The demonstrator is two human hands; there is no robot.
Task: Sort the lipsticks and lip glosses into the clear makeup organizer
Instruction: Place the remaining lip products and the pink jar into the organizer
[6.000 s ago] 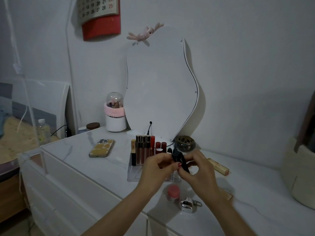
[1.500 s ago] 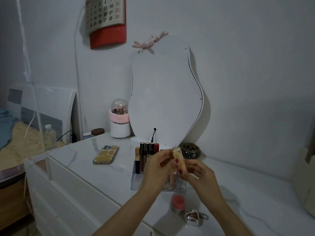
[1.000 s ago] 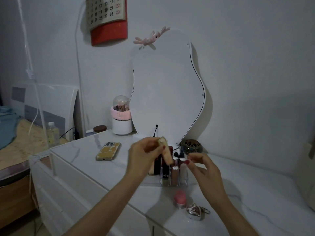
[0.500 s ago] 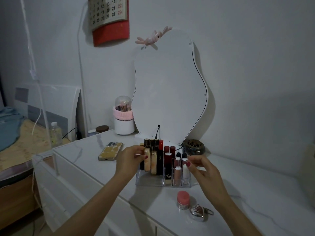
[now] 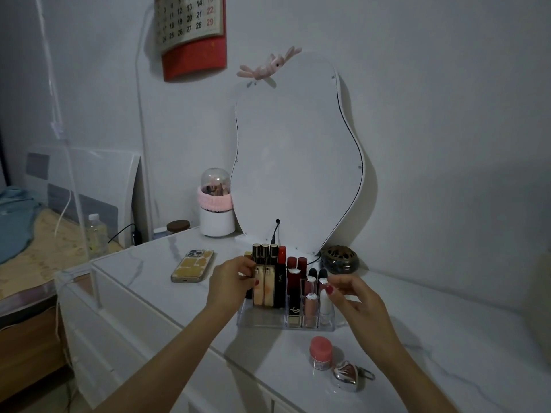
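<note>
The clear makeup organizer (image 5: 262, 318) stands on the white marble-look dresser top in front of the mirror. Several lipsticks and lip glosses stand upright in it: dark-capped tubes at the back left, red ones (image 5: 296, 265) in the middle, a black tube (image 5: 280, 286), and a pale pink (image 5: 310, 305) and a white tube (image 5: 325, 304) at the front right. My left hand (image 5: 231, 281) pinches a cream-gold tube (image 5: 258, 286) standing at the organizer's left side. My right hand (image 5: 354, 296) hovers by the right end with loosely curled fingers, holding nothing.
A pink-lidded jar (image 5: 320, 351) and a silver heart-shaped case (image 5: 347, 380) lie in front of the organizer. A phone (image 5: 193, 265) lies to the left. Behind stand the wavy mirror (image 5: 298, 159), a brown openwork pot (image 5: 341, 259) and a white cup (image 5: 216, 222). The dresser edge runs diagonally at the left.
My left hand carried the cream-gold tube down from in front of the mirror and set it upright in the organizer's left side. My right hand let go and stayed at the right end.
</note>
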